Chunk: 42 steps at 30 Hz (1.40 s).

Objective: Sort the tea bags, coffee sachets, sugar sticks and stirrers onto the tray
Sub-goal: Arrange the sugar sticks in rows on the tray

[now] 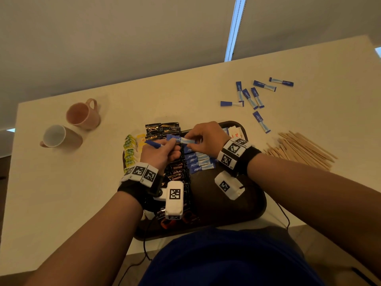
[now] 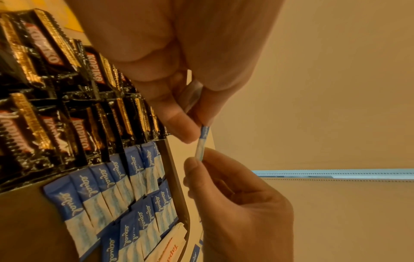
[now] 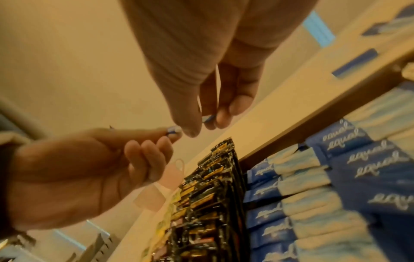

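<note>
Over the dark brown tray (image 1: 257, 203), both hands hold one blue-and-white sugar stick (image 1: 180, 139) between them. My left hand (image 1: 172, 142) pinches its dark blue end and also holds a second blue stick (image 1: 152, 143). My right hand (image 1: 193, 139) pinches the pale end. In the left wrist view the stick (image 2: 202, 141) runs edge-on from my left hand (image 2: 197, 131) to my right hand (image 2: 199, 159). Rows of sugar sticks (image 1: 198, 162), black coffee sachets (image 1: 177, 172) and yellow-green tea bags (image 1: 129, 149) lie on the tray. Loose sugar sticks (image 1: 253, 96) and wooden stirrers (image 1: 299, 147) lie on the table to the right.
Two mugs, one pink (image 1: 82, 114) and one tan lying on its side (image 1: 59, 137), are on the table at the far left. White sachets (image 1: 235, 131) lie at the tray's far right corner. The table's near edge runs just under the tray.
</note>
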### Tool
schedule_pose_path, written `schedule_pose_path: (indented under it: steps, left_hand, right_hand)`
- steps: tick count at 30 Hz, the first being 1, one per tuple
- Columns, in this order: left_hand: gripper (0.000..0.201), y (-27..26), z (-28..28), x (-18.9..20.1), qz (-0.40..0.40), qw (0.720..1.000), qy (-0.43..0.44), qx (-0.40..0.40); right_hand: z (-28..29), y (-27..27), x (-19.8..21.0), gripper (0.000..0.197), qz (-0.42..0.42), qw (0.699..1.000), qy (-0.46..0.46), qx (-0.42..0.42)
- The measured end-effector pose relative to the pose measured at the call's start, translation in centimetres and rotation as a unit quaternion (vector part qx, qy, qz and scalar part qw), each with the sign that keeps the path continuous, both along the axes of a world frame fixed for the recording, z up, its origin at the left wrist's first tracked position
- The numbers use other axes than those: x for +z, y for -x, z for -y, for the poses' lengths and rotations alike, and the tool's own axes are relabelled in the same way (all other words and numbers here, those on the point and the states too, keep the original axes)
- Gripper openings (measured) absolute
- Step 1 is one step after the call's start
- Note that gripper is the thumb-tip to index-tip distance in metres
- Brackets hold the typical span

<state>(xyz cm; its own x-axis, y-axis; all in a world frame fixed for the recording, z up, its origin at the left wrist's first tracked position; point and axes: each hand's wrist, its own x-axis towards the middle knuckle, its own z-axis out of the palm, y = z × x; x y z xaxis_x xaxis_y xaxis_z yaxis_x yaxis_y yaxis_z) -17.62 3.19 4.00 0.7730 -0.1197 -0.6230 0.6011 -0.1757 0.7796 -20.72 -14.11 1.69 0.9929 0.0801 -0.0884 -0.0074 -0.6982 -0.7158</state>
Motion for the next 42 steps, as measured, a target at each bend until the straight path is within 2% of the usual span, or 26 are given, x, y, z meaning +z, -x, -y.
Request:
schedule_pose_path:
  steps: [4,6,8,10,13,16,18,20,23,25,28,33,38,40,42]
  left_hand:
    - [0.015,0.0,0.1,0.3,0.009,1.000,-0.012,-0.019]
    - [0.011,-0.2,0.1,0.5,-0.015,1.000,-0.001,-0.004]
    - [0.016,-0.5,0.0,0.8,-0.050,0.998,0.038,0.019]
    - [0.022,-0.5,0.0,0.9,-0.066,0.995,0.067,0.020]
    - [0.018,-0.2,0.2,0.8,-0.058,0.996,0.071,-0.009]
    - [0.021,-0.1,0.1,0.5,-0.034,0.996,0.045,-0.072]
    - [0.020,-0.1,-0.1,0.4,-0.021,0.994,0.020,-0.101]
    - [0.018,-0.2,-0.4,0.2,0.003,0.994,-0.010,-0.110]
    - [0.016,-0.3,-0.7,-0.3,0.058,0.989,-0.067,-0.121]
    - [0.015,-0.3,-0.7,-0.3,0.069,0.989,-0.070,-0.108]
    - [0.010,-0.2,-0.3,-0.3,0.065,0.991,-0.059,-0.100]
    - [0.008,0.0,0.0,0.0,0.076,0.984,-0.063,-0.146]
    - [0.005,0.1,-0.1,0.0,0.116,0.964,-0.099,-0.218]
    - [0.005,0.1,0.3,0.0,0.119,0.965,-0.115,-0.203]
    - [0.019,0.0,0.8,0.4,0.083,0.978,-0.099,-0.161]
  right_hand:
    - [1.9,-0.2,-0.2,0.027,-0.013,0.999,0.019,-0.033]
    - [3.3,-0.3,-0.7,0.027,-0.062,0.995,0.065,-0.035]
    - [3.9,-0.3,-1.1,0.029,-0.129,0.981,0.144,0.008]
    - [3.6,-0.3,-1.3,0.030,-0.159,0.964,0.208,0.053]
    - [2.3,-0.4,-1.3,0.032,-0.174,0.947,0.250,0.102]
    - [1.1,-0.8,-1.5,0.034,-0.186,0.937,0.263,0.133]
    - [0.8,-0.8,-1.7,0.039,-0.189,0.941,0.250,0.127]
    - [1.2,-0.6,-2.0,0.039,-0.169,0.958,0.212,0.091]
    - [1.8,0.0,-2.0,0.024,-0.132,0.986,0.105,0.015]
    - [1.7,0.3,-1.5,0.020,-0.097,0.994,0.020,-0.037]
    - [1.1,0.3,-0.1,0.021,-0.067,0.991,-0.082,-0.082]
    - [0.0,-0.4,1.2,0.016,-0.056,0.973,-0.191,-0.117]
    - [-0.2,-0.3,1.9,0.007,-0.070,0.972,-0.199,-0.101]
    - [0.1,0.0,1.6,0.008,-0.068,0.980,-0.154,-0.109]
    - [0.3,0.4,1.4,0.011,-0.069,0.990,-0.085,-0.087]
